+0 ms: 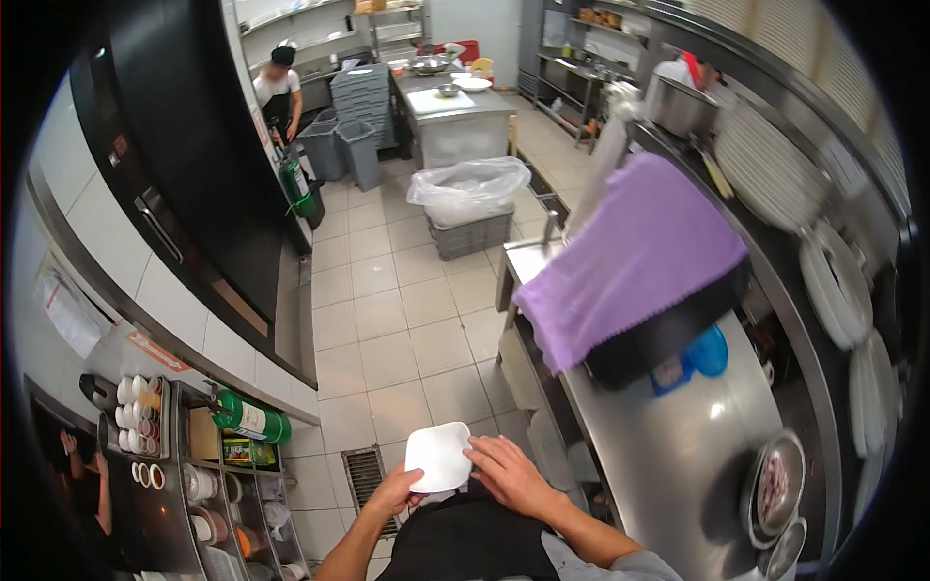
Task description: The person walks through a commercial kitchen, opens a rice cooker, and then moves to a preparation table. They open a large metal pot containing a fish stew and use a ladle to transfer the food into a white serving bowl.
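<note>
A small white square dish (438, 457) with rounded corners is held low in front of my dark apron. My left hand (396, 490) grips its lower left edge, the thumb on top and the fingers underneath. At the dish's right edge are the fingertips of my right hand (508, 472), its back turned up. The right thumb is hidden, so whether that hand grips the dish or only touches it is unclear. Below the dish, a floor drain grate (363, 479) is partly covered by my left arm.
To the right runs a steel counter (654, 443) with metal bowls (774, 486), a blue scale (670, 374) and a purple cloth (639, 254) over something black. On the left are shelves (232, 501) and a green cylinder (251, 417). Ahead stands a lined grey crate (472, 232); a person (277, 94) is farther back.
</note>
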`<state>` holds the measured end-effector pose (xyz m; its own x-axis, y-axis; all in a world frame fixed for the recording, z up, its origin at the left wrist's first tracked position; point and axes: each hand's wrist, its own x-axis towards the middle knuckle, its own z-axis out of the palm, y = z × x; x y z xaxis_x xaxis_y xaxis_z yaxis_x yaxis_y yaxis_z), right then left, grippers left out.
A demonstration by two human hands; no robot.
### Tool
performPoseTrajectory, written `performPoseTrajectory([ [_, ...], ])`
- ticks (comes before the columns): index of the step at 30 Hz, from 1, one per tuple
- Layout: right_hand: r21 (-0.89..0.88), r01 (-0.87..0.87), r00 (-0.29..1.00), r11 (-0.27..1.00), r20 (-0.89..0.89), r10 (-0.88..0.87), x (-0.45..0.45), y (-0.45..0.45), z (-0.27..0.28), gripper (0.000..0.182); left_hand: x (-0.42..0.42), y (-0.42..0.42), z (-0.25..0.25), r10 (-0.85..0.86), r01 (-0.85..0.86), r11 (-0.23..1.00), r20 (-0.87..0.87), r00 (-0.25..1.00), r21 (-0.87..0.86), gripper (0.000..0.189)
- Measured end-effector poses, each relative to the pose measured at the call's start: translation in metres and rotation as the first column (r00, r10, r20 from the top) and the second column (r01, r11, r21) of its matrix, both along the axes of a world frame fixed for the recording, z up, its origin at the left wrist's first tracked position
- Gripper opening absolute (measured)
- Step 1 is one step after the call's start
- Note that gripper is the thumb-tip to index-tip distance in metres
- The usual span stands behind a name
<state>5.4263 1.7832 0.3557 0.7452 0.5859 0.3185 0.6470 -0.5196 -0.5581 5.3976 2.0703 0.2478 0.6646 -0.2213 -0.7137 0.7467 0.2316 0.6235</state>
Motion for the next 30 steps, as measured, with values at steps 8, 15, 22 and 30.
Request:
performPoseTrajectory([
  [8, -0.059, -0.155, 0.983, 0.986, -0.108, 0.148, 0.206, 0.046, -0.039, 0.033, 0.147, 0.063, -0.017, 0.283, -0.298, 0.951, 0.151, 0.947, 0.087, 0.021],
  [15, -0.304, -0.324, 0.908, 0.896, -0.365, 0.204, 0.365, 0.095, -0.128, 0.038, 0.304, 0.147, -0.071, 0.426, -0.433, 0.9, 0.112, 0.898, 0.047, 0.027],
  [22, -0.396, -0.179, 0.891, 0.901, -0.453, -0.022, 0.523, 0.141, -0.127, 0.04, 0.533, 0.23, -0.027, 0.307, -0.311, 0.95, 0.154, 0.939, 0.005, 0.026],
  [30, -0.416, 0.006, 0.85, 0.909, -0.476, -0.223, 0.681, 0.189, -0.135, 0.038, 0.768, 0.285, -0.005, 0.207, -0.199, 0.978, 0.157, 0.966, -0.067, 0.021],
])
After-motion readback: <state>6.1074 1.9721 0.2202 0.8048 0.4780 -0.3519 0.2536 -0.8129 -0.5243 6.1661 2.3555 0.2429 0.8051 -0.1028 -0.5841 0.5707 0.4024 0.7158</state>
